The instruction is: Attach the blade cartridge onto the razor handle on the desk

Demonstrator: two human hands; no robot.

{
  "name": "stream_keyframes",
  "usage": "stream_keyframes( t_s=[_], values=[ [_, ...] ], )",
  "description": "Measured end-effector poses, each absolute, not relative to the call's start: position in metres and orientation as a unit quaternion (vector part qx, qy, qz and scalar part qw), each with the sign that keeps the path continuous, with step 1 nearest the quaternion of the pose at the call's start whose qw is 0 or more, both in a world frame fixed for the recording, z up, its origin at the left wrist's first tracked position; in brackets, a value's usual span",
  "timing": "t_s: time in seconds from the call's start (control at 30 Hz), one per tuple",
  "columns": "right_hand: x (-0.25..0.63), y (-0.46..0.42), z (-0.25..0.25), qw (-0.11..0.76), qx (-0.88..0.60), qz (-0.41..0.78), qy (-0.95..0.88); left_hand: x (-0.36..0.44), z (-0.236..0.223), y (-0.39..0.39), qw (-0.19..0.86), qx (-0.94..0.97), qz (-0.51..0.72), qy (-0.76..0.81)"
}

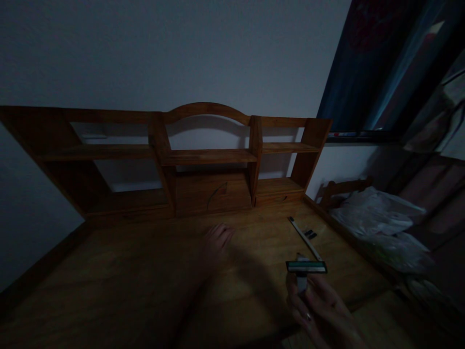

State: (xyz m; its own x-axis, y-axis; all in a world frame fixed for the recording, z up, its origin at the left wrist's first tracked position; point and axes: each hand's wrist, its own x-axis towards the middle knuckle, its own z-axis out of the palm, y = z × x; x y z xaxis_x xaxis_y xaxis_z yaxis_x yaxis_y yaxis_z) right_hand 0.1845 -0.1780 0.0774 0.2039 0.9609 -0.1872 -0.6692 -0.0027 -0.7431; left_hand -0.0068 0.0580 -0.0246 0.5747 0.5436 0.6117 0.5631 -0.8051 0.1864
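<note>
A razor (305, 267) with a wide, dark head and a pale handle is upright in my right hand (319, 308). My fingers and thumb are closed around its handle, and the head faces me. On the wooden desk (145, 271), my left hand (217, 236) rests with its fingers loosely curled, and nothing shows in it. Just beyond the razor lies a slim, pale stick with a dark end (304, 238), perhaps a toothbrush. Several small dark pieces (310, 234) sit to its right, too dim to name.
A wooden shelf unit (209, 156) with open compartments stands along the desk's back edge by the wall. Right of the desk, plastic bags (381, 218) are piled near a wooden chair back (345, 188). A dark window (366, 72) is at upper right. The room is dim.
</note>
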Motion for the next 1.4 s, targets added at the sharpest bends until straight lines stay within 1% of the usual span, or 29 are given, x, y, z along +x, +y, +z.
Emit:
stream_keyframes(
  t_s=[0.3, 0.87, 1.0, 1.17, 1.3, 1.4],
  values=[
    [0.182, -0.174, 0.072, 0.663, -0.288, 0.659, -0.207, -0.009, -0.024, 0.06, 0.027, -0.888, -0.333, -0.316],
    [0.18, -0.177, 0.078, 0.652, -0.271, 0.679, -0.2, -0.009, -0.021, 0.058, 0.04, -0.896, -0.325, -0.299],
    [0.18, -0.178, 0.071, 0.659, -0.261, 0.679, -0.192, -0.008, -0.022, 0.059, 0.045, -0.894, -0.319, -0.311],
    [0.186, -0.169, 0.054, 0.675, -0.295, 0.644, -0.206, -0.01, -0.03, 0.065, 0.052, -0.897, -0.308, -0.312],
    [0.198, -0.151, 0.048, 0.715, -0.363, 0.537, -0.263, -0.009, -0.031, 0.065, 0.058, -0.893, -0.323, -0.309],
    [0.213, -0.139, 0.038, 0.721, -0.413, 0.472, -0.295, -0.007, -0.025, 0.06, 0.052, -0.887, -0.325, -0.323]
  ],
)
